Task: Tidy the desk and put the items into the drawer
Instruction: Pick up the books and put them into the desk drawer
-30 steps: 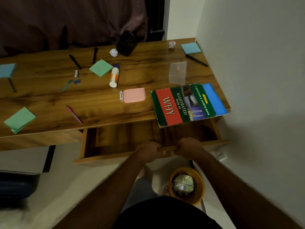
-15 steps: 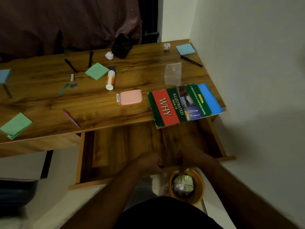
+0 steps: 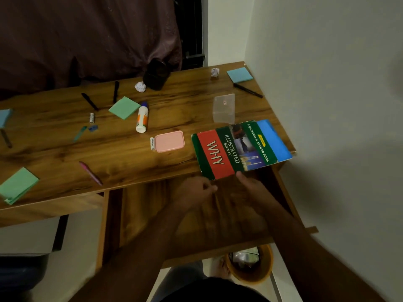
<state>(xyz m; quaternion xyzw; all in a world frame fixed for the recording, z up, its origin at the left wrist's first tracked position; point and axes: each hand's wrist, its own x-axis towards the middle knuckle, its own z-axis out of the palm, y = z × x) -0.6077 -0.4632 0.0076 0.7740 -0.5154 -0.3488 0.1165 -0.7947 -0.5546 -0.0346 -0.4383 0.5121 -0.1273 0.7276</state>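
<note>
drawer (image 3: pixel 139 214): pulled well out under the near right part of the desk (image 3: pixel 174 110), its wooden floor bare as far as i can see.
book (image 3: pixel 239 149): lies face up at the desk's near right corner, its near edge jutting out over the drawer.
left hand (image 3: pixel 192 192): above the drawer, just near the book's near left corner, fingers loosely curled, holding nothing.
right hand (image 3: pixel 250 186): open, one fingertip touching or nearly touching the book's near edge; not gripping it yet.
step in hand: looks like picking up the book to lower it into the drawer.
doing it well: slide thumbs over the cover and fingers beneath the overhanging edge, one hand at each side, lift it level, then lay it flat against the right wall so room stays for the small things.
other items: pink case (image 3: pixel 169 141), glue bottle (image 3: pixel 142 119), clear box (image 3: pixel 224 107), green notes (image 3: pixel 124 107) and pens sit farther back on the desk.
hard to make out: both hands are blurred and dim; forearms cover much of the drawer floor; the drawer's near left corner is in shadow.
</note>
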